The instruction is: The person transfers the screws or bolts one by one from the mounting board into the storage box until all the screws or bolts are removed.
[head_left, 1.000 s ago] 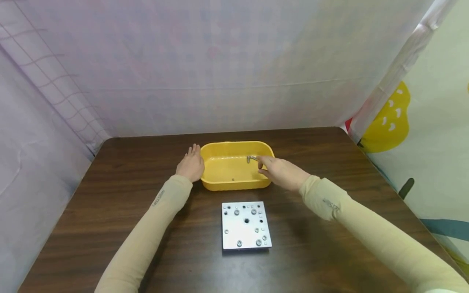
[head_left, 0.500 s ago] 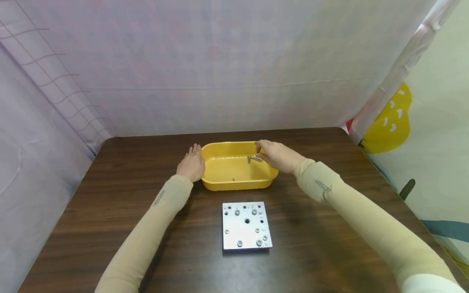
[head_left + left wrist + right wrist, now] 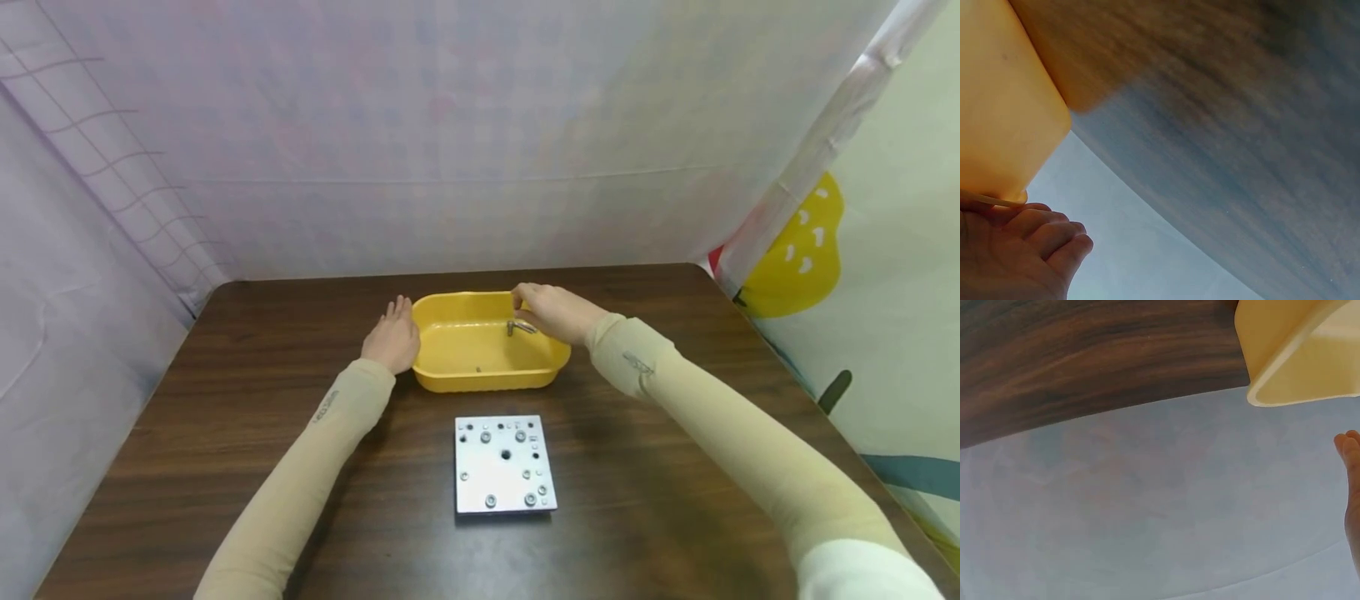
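Note:
Against the left end of the yellow tray (image 3: 489, 382), my left hand (image 3: 392, 337) rests with its fingers extended; in the left wrist view, this hand (image 3: 1019, 250) touches the tray rim (image 3: 997, 201). Over the tray's back right part is my right hand (image 3: 558, 314), fingers bent with a gap to the thumb and nothing visible between them. Small metal pieces (image 3: 522, 327) lie in the tray just below it, and a tiny one (image 3: 478, 369) near the front wall. Only part of the right hand (image 3: 1354, 469) shows in the right wrist view, beside the tray (image 3: 1272, 369).
A square silver metal plate (image 3: 495, 475) with bolts and holes lies on the dark wooden table (image 3: 645, 500), in front of the tray. Pale curtains (image 3: 450, 167) hang behind the table and along its sides.
My right hand has moved up from the tray's right end toward its back wall and slightly left, revealing more of the metal pieces. The left hand and the plate stay in place.

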Available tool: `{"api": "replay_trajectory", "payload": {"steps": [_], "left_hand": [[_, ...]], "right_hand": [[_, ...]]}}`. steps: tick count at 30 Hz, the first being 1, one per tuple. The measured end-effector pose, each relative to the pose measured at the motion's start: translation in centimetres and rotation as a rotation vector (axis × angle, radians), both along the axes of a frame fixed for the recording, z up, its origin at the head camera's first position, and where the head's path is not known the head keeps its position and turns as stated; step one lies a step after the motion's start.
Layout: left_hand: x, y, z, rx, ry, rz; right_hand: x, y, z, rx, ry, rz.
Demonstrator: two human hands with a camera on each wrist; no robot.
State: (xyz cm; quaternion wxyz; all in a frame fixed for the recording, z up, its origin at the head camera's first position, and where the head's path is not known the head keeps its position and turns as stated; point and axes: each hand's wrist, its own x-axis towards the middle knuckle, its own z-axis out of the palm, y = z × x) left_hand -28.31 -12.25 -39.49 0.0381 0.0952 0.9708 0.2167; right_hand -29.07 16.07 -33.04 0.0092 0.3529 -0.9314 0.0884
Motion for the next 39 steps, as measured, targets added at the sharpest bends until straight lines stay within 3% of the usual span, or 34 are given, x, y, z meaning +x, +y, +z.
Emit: {"api": "replay_trajectory", "payload": {"steps": [11, 17, 28, 39], "left_hand": [[0.0, 0.0, 0.0, 0.010, -0.002, 0.001], [-0.3, 0.1, -0.1, 0.009, 0.007, -0.002], [0.0, 0.1, 0.2, -0.001, -0.009, -0.008], [0.0, -0.3, 0.3, -0.001, -0.014, -0.007]], "right_hand": [[-1.1, -2.2, 0.7, 0.111, -0.077, 0.003], [-1.8, -3.0, 0.3, 0.170, -0.131, -0.015], [-1.2, -3.4, -1.1, 0.181, -0.049, 0.058], [-0.4, -3.2, -1.2, 0.148, -0.051, 0.052]]}}
